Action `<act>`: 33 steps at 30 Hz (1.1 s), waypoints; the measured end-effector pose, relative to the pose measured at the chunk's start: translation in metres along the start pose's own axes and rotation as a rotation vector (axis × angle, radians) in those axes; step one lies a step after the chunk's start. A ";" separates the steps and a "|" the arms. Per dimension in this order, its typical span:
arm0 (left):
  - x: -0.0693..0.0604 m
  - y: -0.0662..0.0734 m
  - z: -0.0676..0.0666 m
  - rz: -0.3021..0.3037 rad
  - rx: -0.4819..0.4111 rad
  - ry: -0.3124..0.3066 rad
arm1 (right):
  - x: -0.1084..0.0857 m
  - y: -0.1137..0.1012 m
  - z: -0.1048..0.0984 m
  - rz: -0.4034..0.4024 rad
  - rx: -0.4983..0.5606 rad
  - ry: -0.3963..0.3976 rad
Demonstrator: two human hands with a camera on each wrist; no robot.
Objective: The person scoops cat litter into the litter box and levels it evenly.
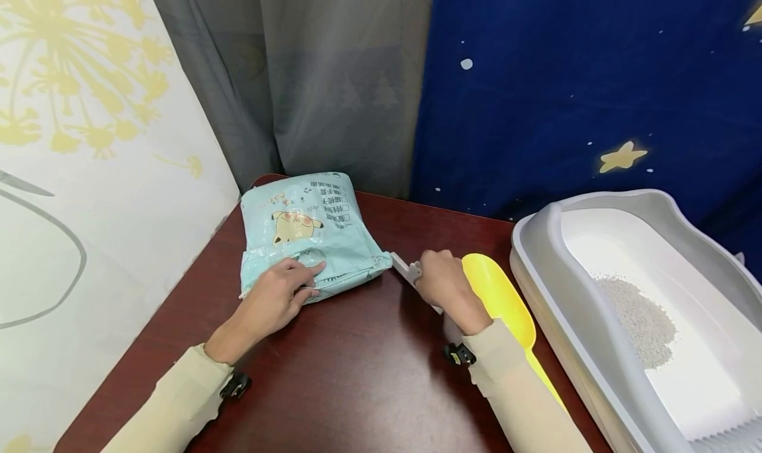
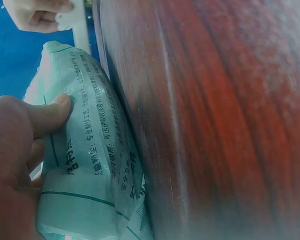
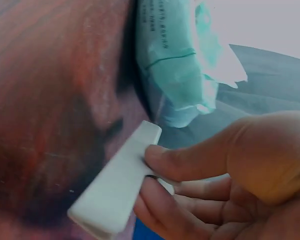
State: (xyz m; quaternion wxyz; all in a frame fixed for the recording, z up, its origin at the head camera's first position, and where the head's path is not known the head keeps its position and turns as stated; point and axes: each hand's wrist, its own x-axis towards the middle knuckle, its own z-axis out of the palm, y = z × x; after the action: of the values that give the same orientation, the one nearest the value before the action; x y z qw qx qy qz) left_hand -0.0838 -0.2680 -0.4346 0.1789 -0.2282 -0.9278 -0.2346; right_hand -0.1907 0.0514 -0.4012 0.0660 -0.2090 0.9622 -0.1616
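Note:
A light blue plastic bag (image 1: pixel 339 241) with a cartoon animal and printed writing lies on the table at the back left. My left hand (image 1: pixel 275 294) grips the bag's near, folded end; in the left wrist view the thumb (image 2: pixel 52 115) presses the printed side and the other fingers are mostly hidden behind. Between thumb and fingers, my right hand (image 1: pixel 446 284) pinches a flat white bag clip (image 3: pixel 115 180). One end of the clip is close to the bag's right corner; whether they touch, I cannot tell.
Beside my right forearm lies a yellow scoop (image 1: pixel 500 301), partly covered by the sleeve. A grey and white litter box (image 1: pixel 536 268) stands along the right, with a patch of grey granules (image 1: pixel 639 321) inside. Curtains hang behind the dark red table (image 1: pixel 357 387); a patterned wall borders the left.

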 end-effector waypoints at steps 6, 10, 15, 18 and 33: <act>0.000 0.000 0.000 0.013 0.004 0.012 | -0.002 -0.003 -0.015 -0.030 0.069 0.219; 0.000 0.001 -0.001 0.004 0.000 0.007 | -0.011 -0.015 -0.035 -0.079 0.128 0.370; -0.001 0.001 -0.001 -0.003 -0.003 0.002 | -0.019 -0.025 -0.041 -0.271 0.152 0.492; -0.001 0.001 -0.001 0.002 -0.002 0.009 | -0.025 -0.034 -0.041 -0.389 0.129 0.525; 0.000 0.001 0.000 -0.016 -0.002 -0.007 | -0.030 -0.065 -0.013 -0.706 -0.085 0.520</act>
State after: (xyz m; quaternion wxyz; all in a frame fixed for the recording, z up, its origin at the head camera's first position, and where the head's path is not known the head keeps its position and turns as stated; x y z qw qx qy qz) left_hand -0.0828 -0.2673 -0.4342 0.1734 -0.2220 -0.9300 -0.2361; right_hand -0.1410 0.0120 -0.3652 -0.2463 -0.4798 0.8222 -0.1818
